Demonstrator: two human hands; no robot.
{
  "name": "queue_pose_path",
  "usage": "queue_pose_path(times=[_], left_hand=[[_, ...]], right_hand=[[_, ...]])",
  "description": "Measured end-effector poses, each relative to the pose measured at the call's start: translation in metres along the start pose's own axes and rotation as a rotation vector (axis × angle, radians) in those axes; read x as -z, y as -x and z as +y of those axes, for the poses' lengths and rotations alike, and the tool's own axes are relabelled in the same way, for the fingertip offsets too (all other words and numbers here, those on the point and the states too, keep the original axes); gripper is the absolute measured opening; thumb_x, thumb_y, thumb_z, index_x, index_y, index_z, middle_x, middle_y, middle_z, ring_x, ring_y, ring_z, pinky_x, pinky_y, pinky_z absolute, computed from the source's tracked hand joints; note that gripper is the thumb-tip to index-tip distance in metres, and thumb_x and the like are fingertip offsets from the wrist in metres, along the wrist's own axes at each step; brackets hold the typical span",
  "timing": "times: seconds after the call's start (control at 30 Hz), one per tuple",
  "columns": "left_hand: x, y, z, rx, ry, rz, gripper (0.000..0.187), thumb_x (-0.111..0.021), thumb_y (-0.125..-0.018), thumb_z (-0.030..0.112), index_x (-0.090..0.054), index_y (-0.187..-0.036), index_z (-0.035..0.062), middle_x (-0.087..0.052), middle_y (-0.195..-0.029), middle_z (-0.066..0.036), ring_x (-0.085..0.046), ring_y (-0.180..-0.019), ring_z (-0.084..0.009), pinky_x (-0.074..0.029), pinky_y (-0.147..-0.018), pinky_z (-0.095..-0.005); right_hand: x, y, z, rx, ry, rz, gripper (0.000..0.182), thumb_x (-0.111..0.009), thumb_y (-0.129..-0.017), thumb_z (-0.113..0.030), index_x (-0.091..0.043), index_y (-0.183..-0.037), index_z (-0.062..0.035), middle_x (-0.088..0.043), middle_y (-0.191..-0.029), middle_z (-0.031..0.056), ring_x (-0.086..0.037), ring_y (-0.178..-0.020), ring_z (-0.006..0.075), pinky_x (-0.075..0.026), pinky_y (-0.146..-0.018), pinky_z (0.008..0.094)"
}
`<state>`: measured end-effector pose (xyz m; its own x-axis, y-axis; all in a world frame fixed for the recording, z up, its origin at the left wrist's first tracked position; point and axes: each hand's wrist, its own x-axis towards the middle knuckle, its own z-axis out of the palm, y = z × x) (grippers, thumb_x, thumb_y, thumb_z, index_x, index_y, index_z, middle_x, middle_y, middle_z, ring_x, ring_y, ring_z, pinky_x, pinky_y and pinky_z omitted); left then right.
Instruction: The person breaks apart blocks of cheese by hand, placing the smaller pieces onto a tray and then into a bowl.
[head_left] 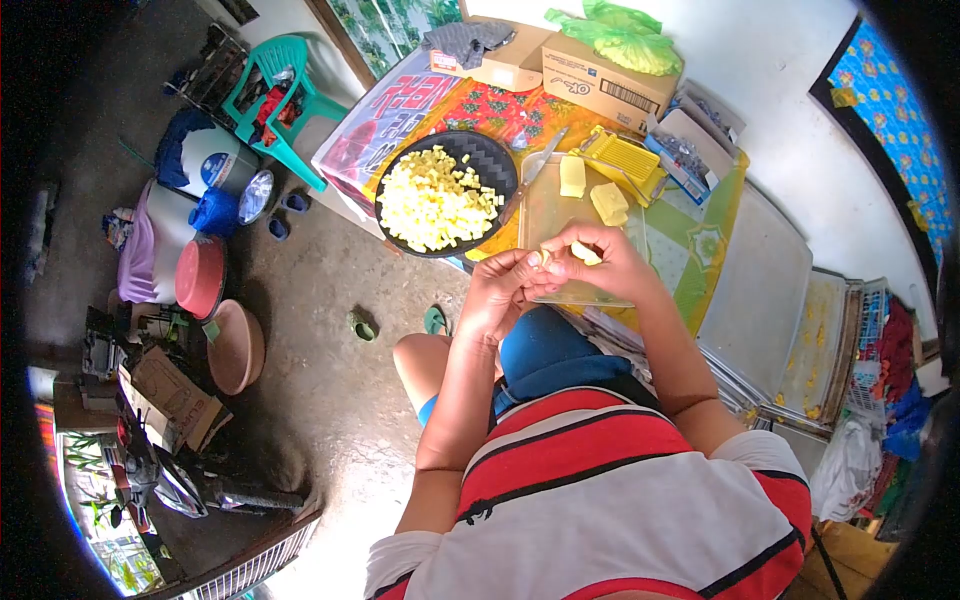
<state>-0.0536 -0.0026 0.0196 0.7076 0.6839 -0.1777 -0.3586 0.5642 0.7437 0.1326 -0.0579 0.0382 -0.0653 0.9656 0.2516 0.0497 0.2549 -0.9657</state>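
My left hand (505,287) and my right hand (603,262) meet over the near edge of a clear cutting board (545,215). Both have closed fingers. A yellow piece (586,254) shows between the fingers of my right hand. A small pale bit at the fingertips of my left hand is too small to name. Farther up the board lie a yellow block (572,177) and a second yellow block (609,204). A knife (543,157) rests along the board's left edge. Left of it, a black woven tray (489,155) holds a heap of yellow cubes (435,200).
A yellow slicer (622,163) stands behind the blocks, beside an open box (690,140). Cardboard boxes (600,85) line the table's back. At right are stacked metal trays (765,270). A green chair (290,120) and basins (236,347) stand on the floor at left.
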Motion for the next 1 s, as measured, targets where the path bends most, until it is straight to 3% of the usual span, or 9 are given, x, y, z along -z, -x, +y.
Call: queue_pose_path(times=[0.1, 0.2, 0.3, 1.0], left_hand=[[-0.004, 0.000, -0.001, 0.009, 0.025, 0.016, 0.025, -0.058, -0.093, 0.016, -0.060, -0.105, -0.0048, -0.067, -0.095, -0.019, -0.068, -0.086, -0.0254, -0.057, -0.078, -0.0363], [-0.010, 0.001, -0.002, -0.008, 0.085, 0.017, 0.024, -0.057, -0.093, 0.019, -0.061, -0.104, -0.0032, -0.068, -0.091, -0.014, -0.069, -0.081, -0.0204, -0.058, -0.076, -0.0316], [-0.010, 0.000, -0.004, -0.012, 0.101, 0.019, 0.023, -0.057, -0.093, 0.018, -0.061, -0.103, -0.0024, -0.068, -0.090, -0.014, -0.069, -0.081, -0.0201, -0.058, -0.076, -0.0323], [-0.012, 0.000, 0.000, -0.016, 0.020, 0.039, 0.025, -0.058, -0.092, 0.023, -0.063, -0.098, -0.0011, -0.068, -0.088, -0.010, -0.067, -0.077, -0.0142, -0.056, -0.072, -0.0265]], right_hand=[[-0.005, 0.001, -0.003, 0.163, 0.267, 0.097, 0.021, -0.072, -0.079, -0.009, -0.066, -0.098, -0.0035, -0.064, -0.085, 0.0060, -0.062, -0.081, 0.0155, -0.047, -0.074, 0.0290], [-0.010, 0.001, -0.011, 0.268, 0.440, 0.164, 0.023, -0.073, -0.077, -0.010, -0.066, -0.098, -0.0052, -0.062, -0.082, 0.0086, -0.062, -0.078, 0.0226, -0.048, -0.071, 0.0312], [-0.012, 0.005, -0.019, 0.284, 0.584, 0.169, 0.025, -0.074, -0.074, -0.005, -0.067, -0.098, -0.0046, -0.061, -0.083, 0.0096, -0.062, -0.076, 0.0236, -0.048, -0.066, 0.0304], [-0.022, 0.007, -0.026, 0.313, 0.775, 0.282, 0.020, -0.073, -0.072, -0.018, -0.066, -0.090, -0.0123, -0.058, -0.078, 0.0047, -0.061, -0.072, 0.0254, -0.049, -0.061, 0.0359]])
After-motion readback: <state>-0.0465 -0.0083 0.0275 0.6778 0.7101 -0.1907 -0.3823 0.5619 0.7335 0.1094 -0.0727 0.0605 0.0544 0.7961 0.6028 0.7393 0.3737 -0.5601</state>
